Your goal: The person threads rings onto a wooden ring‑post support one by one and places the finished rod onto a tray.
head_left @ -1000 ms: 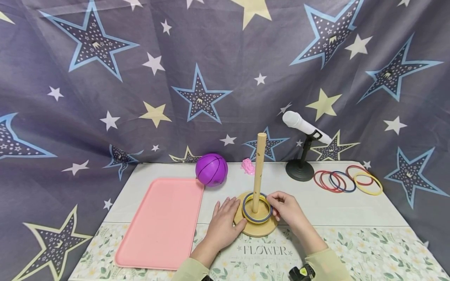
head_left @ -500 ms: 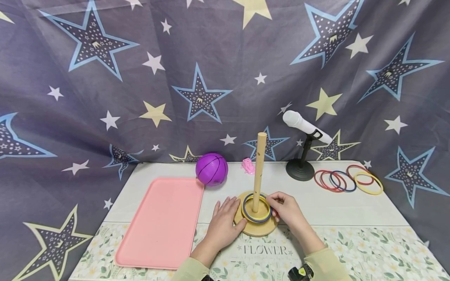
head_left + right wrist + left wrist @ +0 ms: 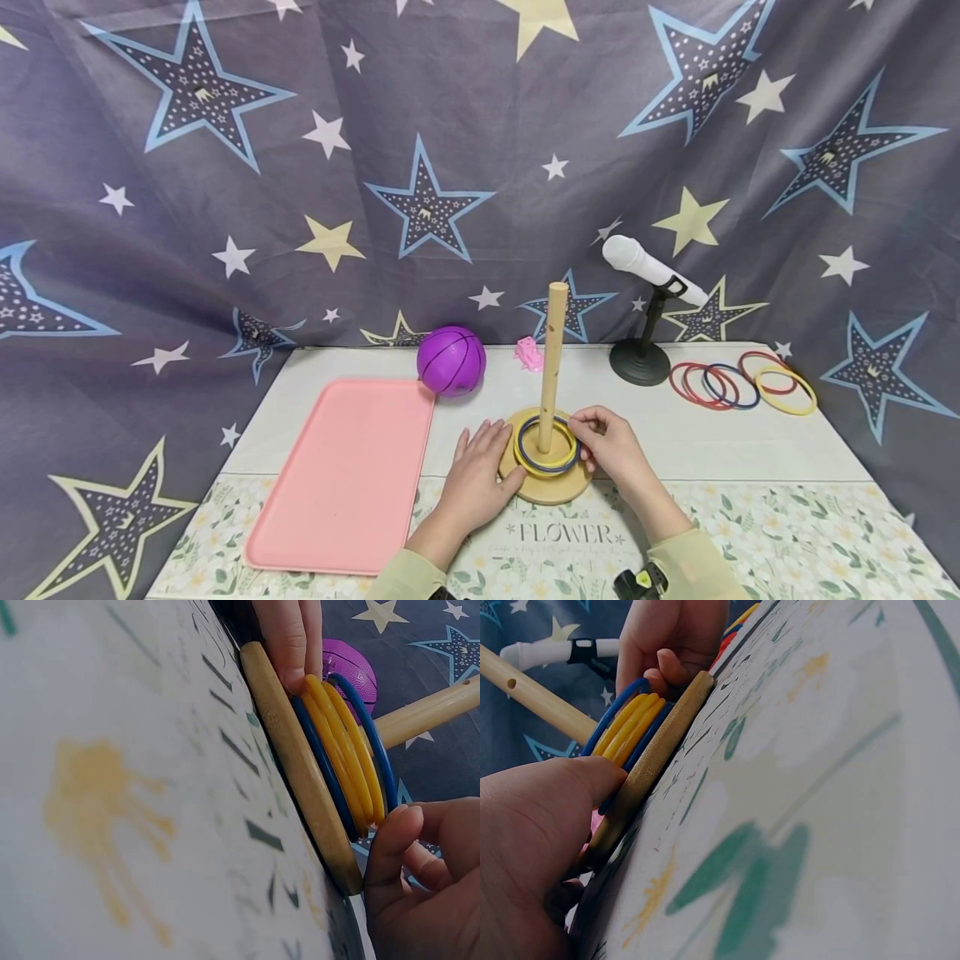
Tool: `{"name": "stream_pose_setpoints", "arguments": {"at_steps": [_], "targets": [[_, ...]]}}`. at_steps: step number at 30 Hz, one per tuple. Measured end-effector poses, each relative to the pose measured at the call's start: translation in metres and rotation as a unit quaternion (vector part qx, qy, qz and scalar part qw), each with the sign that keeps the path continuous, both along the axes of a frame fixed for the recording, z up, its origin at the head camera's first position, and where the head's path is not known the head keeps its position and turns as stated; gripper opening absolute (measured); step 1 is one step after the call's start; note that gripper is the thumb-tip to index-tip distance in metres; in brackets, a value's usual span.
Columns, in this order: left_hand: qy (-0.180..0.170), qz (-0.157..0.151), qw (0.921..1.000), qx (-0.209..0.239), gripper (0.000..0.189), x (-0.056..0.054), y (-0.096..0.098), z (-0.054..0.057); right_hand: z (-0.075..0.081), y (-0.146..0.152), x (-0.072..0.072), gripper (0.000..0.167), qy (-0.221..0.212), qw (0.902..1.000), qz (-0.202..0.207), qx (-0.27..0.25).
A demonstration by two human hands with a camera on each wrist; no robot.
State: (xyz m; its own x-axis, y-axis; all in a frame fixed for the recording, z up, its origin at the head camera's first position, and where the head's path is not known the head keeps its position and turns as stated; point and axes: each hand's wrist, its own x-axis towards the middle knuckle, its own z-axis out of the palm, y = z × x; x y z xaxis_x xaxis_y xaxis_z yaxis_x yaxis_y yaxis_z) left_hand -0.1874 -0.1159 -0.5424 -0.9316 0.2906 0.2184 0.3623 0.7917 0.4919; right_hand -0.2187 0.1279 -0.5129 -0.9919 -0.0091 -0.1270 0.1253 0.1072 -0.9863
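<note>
A wooden pole (image 3: 553, 358) stands upright on a round wooden base (image 3: 551, 497). Stacked around the pole are a blue ring at the bottom (image 3: 321, 765), several yellow rings (image 3: 352, 761) and a blue ring on top (image 3: 374, 739). My right hand (image 3: 613, 443) pinches the top blue ring at its right edge between thumb and fingertips. On the left side of the base lies my left hand (image 3: 478, 482), fingers extended, its thumb at the front by the rings. In the right wrist view its fingertips (image 3: 291, 675) touch the stack near the base.
A pink tray (image 3: 341, 479) lies at the left. Behind stand a purple ball (image 3: 452, 362), a small pink object (image 3: 528, 355) and a white microphone (image 3: 652, 270) on a black stand (image 3: 640, 363). Loose red, blue and yellow rings (image 3: 785, 404) lie at the back right.
The top blue ring has shifted slightly over the yellow rings, so more yellow shows at the left and front. Both hands stay nearly where they were.
</note>
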Motion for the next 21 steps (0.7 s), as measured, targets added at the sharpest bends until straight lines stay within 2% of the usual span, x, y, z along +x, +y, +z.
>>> {"name": "stream_pose_setpoints", "arguments": {"at_steps": [12,21], "targets": [[0.0,0.0,1.0,0.0,0.07,0.0,-0.001,0.0,0.005,0.011,-0.007,0.019,0.013,0.9997,-0.018,0.005],[-0.001,0.0,1.0,0.001,0.07,0.001,0.0,0.001,0.017,0.032,-0.014,0.028,0.039,0.997,-0.061,0.028]]}}
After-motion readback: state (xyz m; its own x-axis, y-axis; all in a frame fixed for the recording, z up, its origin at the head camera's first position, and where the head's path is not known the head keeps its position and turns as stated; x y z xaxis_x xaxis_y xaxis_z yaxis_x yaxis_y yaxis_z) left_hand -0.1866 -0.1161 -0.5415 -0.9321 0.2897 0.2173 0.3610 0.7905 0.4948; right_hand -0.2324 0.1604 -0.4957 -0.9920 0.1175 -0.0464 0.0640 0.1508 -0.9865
